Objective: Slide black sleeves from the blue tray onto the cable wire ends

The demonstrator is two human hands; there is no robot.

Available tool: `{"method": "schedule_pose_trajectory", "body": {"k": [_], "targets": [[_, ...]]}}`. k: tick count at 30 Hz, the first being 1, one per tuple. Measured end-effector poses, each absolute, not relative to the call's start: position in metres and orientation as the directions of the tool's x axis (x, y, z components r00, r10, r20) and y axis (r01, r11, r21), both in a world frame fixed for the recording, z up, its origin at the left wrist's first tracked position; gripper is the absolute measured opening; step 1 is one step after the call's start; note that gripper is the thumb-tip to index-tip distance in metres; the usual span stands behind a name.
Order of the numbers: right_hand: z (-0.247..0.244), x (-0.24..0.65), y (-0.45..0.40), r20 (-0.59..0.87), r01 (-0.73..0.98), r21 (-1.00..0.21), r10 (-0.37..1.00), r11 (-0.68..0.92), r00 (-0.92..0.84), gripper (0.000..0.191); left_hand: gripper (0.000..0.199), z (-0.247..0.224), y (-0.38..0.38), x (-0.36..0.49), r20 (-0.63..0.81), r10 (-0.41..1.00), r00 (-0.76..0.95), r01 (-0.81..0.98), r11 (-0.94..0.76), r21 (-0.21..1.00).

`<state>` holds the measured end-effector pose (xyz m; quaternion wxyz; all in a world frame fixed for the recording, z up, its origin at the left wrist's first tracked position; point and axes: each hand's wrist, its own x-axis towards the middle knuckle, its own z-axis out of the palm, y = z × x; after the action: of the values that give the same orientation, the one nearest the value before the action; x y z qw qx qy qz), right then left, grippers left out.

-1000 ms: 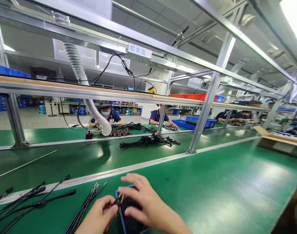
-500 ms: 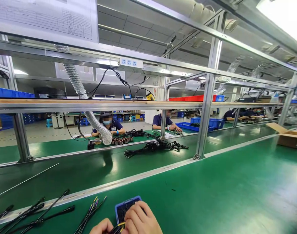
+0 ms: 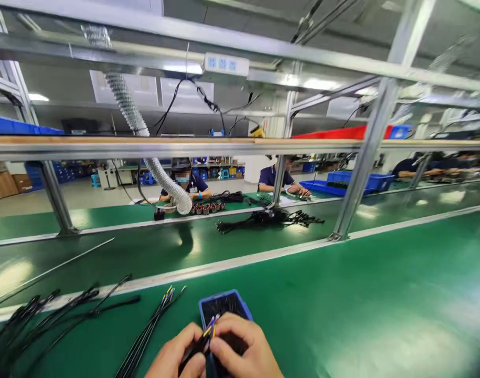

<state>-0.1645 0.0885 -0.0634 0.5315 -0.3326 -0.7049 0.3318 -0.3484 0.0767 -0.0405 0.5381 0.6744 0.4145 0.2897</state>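
Observation:
My left hand [image 3: 177,354] is closed around a bundle of black cables [image 3: 197,348] whose thin coloured wire ends, yellow, purple and white, stick up. My right hand [image 3: 245,344] pinches at those wire ends with thumb and forefinger. Both hands are over the near side of a blue bin [image 3: 245,307] holding many small dark pieces, too fine to name. Left of the hands, a second bunch of black cables [image 3: 147,328] with bare coloured ends lies on the green table.
More black cables with connectors [image 3: 66,320] lie at the left, by a thin rod [image 3: 62,266]. Across the metal frame [image 3: 365,157] are a cable pile [image 3: 269,218], a flexible duct [image 3: 167,181], copper-coloured coils [image 3: 208,208] and co-workers at the opposite bench.
The camera view has tilted down, bringing more of the hands and bin into sight. The right hand has shifted off the bin's far part, and the coloured wire ends now show between my fingers.

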Motion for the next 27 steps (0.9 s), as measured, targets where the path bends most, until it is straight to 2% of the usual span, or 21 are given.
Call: {"method": "schedule_pose_trajectory", "body": {"k": [2, 4, 6, 8, 10, 13, 15, 18, 20, 21, 23, 24, 26, 27], "targets": [[-0.055, -0.166, 0.081, 0.399, 0.103, -0.898, 0.890, 0.428, -0.222, 0.016, 0.037, -0.031, 0.068, -0.345, -0.098, 0.874, 0.476, 0.254, -0.030, 0.967], [-0.053, -0.167, 0.078, 0.352, 0.118, -0.918, 0.915, 0.379, -0.198, 0.017, 0.030, -0.026, 0.067, -0.342, -0.124, 0.873, 0.472, 0.247, 0.004, 0.969], [-0.057, -0.170, 0.077, 0.476, 0.159, -0.854, 0.868, 0.495, -0.141, 0.013, 0.029, -0.027, 0.070, -0.341, -0.181, 0.842, 0.508, 0.177, 0.104, 0.979], [-0.061, -0.170, 0.077, 0.666, 0.218, -0.708, 0.738, 0.671, -0.110, 0.005, 0.033, -0.030, 0.073, -0.342, -0.223, 0.802, 0.554, 0.085, 0.212, 0.974], [-0.064, -0.167, 0.083, 0.755, 0.274, -0.611, 0.650, 0.743, -0.080, 0.008, 0.034, -0.032, 0.075, -0.344, -0.220, 0.790, 0.573, 0.027, 0.250, 0.968], [-0.062, -0.152, 0.098, 0.681, 0.378, -0.707, 0.720, 0.598, 0.133, 0.016, 0.034, -0.033, 0.078, -0.347, -0.180, 0.843, 0.508, -0.022, 0.221, 0.975], [-0.060, -0.141, 0.108, 0.624, 0.477, -0.728, 0.764, 0.492, 0.164, 0.020, 0.032, -0.037, 0.082, -0.347, -0.172, 0.878, 0.447, -0.050, 0.217, 0.975], [-0.058, -0.139, 0.115, 0.538, 0.685, -0.543, 0.827, 0.486, -0.160, 0.011, 0.037, -0.049, 0.090, -0.344, -0.198, 0.895, 0.400, -0.040, 0.233, 0.972], [-0.059, -0.145, 0.118, 0.455, 0.772, -0.398, 0.837, 0.496, -0.303, 0.026, 0.043, -0.059, 0.096, -0.343, -0.197, 0.905, 0.377, -0.009, 0.217, 0.976], [-0.061, -0.146, 0.120, 0.442, 0.810, -0.349, 0.845, 0.471, -0.301, 0.032, 0.045, -0.063, 0.099, -0.343, -0.189, 0.910, 0.369, 0.005, 0.202, 0.979], [-0.069, -0.141, 0.126, 0.454, 0.883, -0.316, 0.873, 0.348, -0.182, 0.033, 0.047, -0.068, 0.106, -0.343, -0.170, 0.919, 0.357, 0.022, 0.174, 0.984], [-0.077, -0.135, 0.129, 0.450, 0.903, -0.336, 0.888, 0.268, -0.096, 0.033, 0.048, -0.070, 0.109, -0.344, -0.163, 0.922, 0.350, 0.023, 0.165, 0.986], [-0.102, -0.119, 0.135, 0.401, 0.893, -0.421, 0.916, 0.156, 0.029, 0.037, 0.051, -0.074, 0.114, -0.342, -0.161, 0.929, 0.334, 0.009, 0.168, 0.986], [-0.117, -0.112, 0.139, 0.356, 0.865, -0.475, 0.934, 0.161, 0.022, 0.036, 0.055, -0.078, 0.115, -0.340, -0.165, 0.930, 0.328, -0.005, 0.176, 0.984]]}}
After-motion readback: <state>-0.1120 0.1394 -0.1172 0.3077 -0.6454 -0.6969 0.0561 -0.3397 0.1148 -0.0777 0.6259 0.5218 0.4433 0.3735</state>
